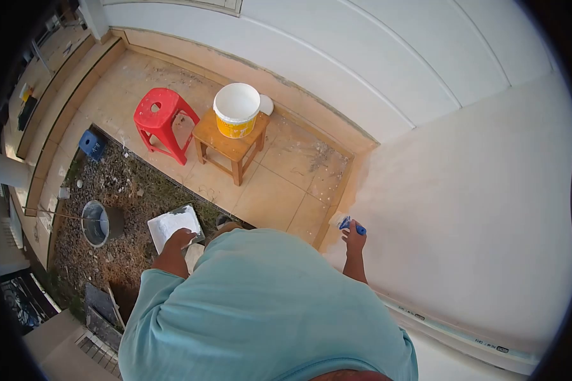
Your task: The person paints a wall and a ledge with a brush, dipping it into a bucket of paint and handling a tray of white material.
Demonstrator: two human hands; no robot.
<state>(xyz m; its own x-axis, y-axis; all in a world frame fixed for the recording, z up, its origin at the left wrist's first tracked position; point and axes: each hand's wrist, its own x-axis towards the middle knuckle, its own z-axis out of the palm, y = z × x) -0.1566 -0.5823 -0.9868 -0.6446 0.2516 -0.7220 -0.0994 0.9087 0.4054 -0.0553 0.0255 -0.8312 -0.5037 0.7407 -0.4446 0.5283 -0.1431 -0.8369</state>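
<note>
My left hand [182, 240] grips the near edge of a paint tray [154, 230] coated with white paint, held out over the gravelly ground. On the other side of my body, my right hand [354, 241] is closed round the blue handle of a paintbrush [344, 222]. Its pale bristles point left, right by the foot of the white wall [464, 190], where the wall meets the tan base trim. Part of the tray's near side is hidden behind my fingers.
A wooden stool [235, 152] carries a yellow-and-white paint bucket [236, 114]. Beside it stands a red plastic stool [162, 120]. On the gravel are a grey bucket [108, 223] and a small blue stool [91, 145]. Steps [63, 108] rise at the left; pipes [451, 333] run low at the right.
</note>
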